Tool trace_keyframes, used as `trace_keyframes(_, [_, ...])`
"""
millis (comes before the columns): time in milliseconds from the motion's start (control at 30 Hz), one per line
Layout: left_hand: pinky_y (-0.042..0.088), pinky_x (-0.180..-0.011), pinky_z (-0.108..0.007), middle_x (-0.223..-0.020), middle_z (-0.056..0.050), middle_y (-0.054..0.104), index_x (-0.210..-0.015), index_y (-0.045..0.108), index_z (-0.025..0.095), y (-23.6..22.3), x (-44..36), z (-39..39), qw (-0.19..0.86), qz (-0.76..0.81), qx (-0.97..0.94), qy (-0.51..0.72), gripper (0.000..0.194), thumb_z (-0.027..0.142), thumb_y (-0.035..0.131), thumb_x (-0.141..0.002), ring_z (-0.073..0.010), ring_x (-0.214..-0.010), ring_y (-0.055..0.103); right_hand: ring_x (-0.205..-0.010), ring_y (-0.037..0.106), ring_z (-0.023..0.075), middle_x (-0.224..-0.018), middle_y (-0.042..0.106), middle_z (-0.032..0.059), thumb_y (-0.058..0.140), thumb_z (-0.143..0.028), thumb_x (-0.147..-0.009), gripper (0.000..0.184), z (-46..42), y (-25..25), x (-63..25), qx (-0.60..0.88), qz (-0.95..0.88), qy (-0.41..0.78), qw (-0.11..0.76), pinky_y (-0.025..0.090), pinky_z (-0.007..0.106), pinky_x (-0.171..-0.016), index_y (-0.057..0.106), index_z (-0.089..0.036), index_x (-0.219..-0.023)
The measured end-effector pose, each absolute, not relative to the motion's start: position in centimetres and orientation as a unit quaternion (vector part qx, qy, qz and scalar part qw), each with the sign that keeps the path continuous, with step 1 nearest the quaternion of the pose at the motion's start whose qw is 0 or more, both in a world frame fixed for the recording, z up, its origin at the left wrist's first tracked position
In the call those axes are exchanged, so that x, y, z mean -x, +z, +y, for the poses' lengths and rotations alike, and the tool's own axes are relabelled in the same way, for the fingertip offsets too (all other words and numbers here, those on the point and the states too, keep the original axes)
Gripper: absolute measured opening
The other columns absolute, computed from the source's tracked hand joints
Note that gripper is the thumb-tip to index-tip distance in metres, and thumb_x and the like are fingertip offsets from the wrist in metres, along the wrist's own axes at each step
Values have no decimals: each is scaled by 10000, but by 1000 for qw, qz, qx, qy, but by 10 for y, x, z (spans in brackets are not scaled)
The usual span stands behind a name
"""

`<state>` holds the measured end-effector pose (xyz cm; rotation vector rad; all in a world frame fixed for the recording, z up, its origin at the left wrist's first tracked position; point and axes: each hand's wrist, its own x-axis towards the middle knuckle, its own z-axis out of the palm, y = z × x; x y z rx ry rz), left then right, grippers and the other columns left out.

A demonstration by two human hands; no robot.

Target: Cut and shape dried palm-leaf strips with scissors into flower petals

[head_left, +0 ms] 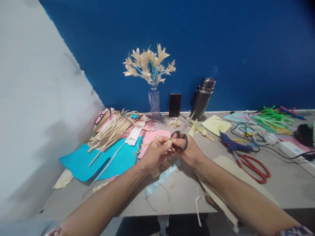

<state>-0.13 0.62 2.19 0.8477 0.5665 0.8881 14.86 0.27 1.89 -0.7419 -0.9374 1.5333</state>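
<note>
My right hand (190, 152) is closed with its fingers through the black handles of a pair of scissors (185, 141), whose blades point up and away, slightly parted. Close beside it, my left hand (156, 152) pinches a small pale husk piece (169, 143) between thumb and fingers. The two hands meet over the middle of the table, and some fingertips are hidden behind one another. Below them lie a light blue ribbon strip (162, 178) and pale scraps. Just beyond the hands, a green-yellow stalk piece (193, 127) lies on the table.
Pale husk flowers stand in a clear bottle (154, 101) by the blue wall, beside a phone (175, 105) and a leaning flask (203, 98). Husk strips (110, 129) lie on blue paper (83, 160) at left. A glue gun (232, 143), red-handled scissors (256, 167) and cables lie right.
</note>
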Motion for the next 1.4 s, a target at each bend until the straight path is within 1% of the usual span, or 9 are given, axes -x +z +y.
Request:
trace_keyframes(100, [466, -647, -245, -691, -22, 625, -703, 575, 144, 23, 1, 7, 775, 268, -399, 411, 281, 296, 811, -716, -120, -641, 591, -465, 509, 117, -533, 584, -6, 758, -249, -689, 170, 1, 18, -147, 320, -426, 632, 563, 416, 218, -462, 620, -149, -703])
trace_keyframes(233, [488, -686, -269, -714, -35, 627, -685, 578, 139, 22, 7, 11, 806, 218, -387, 391, 274, 261, 823, -686, -167, -741, 639, -470, 503, 117, -562, 620, 29, 744, -268, -697, 180, 2, 21, -147, 293, -410, 663, 554, 406, 219, -453, 620, -138, -680])
trace_keyframes(333, [511, -714, -285, -820, -34, 644, -832, 625, 152, 20, 7, 11, 814, 209, -359, 405, 304, 240, 850, -646, -177, -810, 648, -503, 501, 100, -596, 614, 27, 769, -259, -672, 200, 5, 21, -147, 290, -359, 685, 564, 393, 188, -450, 614, -132, -680])
trace_keyframes(433, [507, -671, -245, -828, -21, 642, -960, 640, 159, 19, 2, 7, 789, 255, -355, 431, 399, 237, 864, -640, -127, -736, 623, -503, 489, 97, -586, 569, -3, 798, -259, -642, 236, 7, 17, -144, 310, -340, 675, 577, 399, 190, -447, 600, -139, -688])
trace_keyframes(533, [472, -591, -201, -719, 5, 608, -844, 616, 151, 20, -4, 5, 769, 294, -353, 443, 352, 262, 872, -629, -92, -629, 580, -506, 497, 111, -587, 547, -19, 810, -282, -634, 269, 6, 12, -139, 334, -348, 646, 592, 399, 206, -445, 596, -149, -727])
trace_keyframes(633, [461, -555, -201, -667, 12, 591, -751, 561, 163, 22, -4, 6, 767, 327, -344, 431, 348, 312, 856, -643, -88, -574, 558, -513, 509, 122, -600, 555, -21, 795, -289, -652, 263, 5, 8, -137, 348, -369, 624, 594, 398, 221, -459, 591, -158, -753])
trace_keyframes(900, [343, -415, -207, -536, 36, 513, -748, 530, 197, 17, 7, 15, 761, 345, -386, 390, 268, 283, 778, -693, -117, -452, 490, -595, 483, 105, -669, 571, -34, 776, -207, -610, 235, 5, 13, -144, 387, -448, 558, 581, 388, 219, -566, 615, -161, -774])
trace_keyframes(1167, [364, -426, -203, -593, 17, 550, -737, 529, 190, 23, 5, 11, 737, 355, -413, 402, 316, 336, 804, -681, -126, -505, 538, -575, 468, 105, -676, 571, -35, 802, -253, -623, 279, 5, 11, -144, 383, -445, 570, 575, 370, 225, -552, 607, -171, -805])
trace_keyframes(1400, [363, -400, -185, -559, 43, 528, -743, 556, 190, 13, 3, 14, 675, 401, -429, 448, 298, 333, 807, -667, -103, -463, 509, -558, 464, 101, -650, 568, -37, 837, -258, -595, 279, 7, 7, -143, 409, -441, 566, 563, 359, 220, -519, 637, -167, -766])
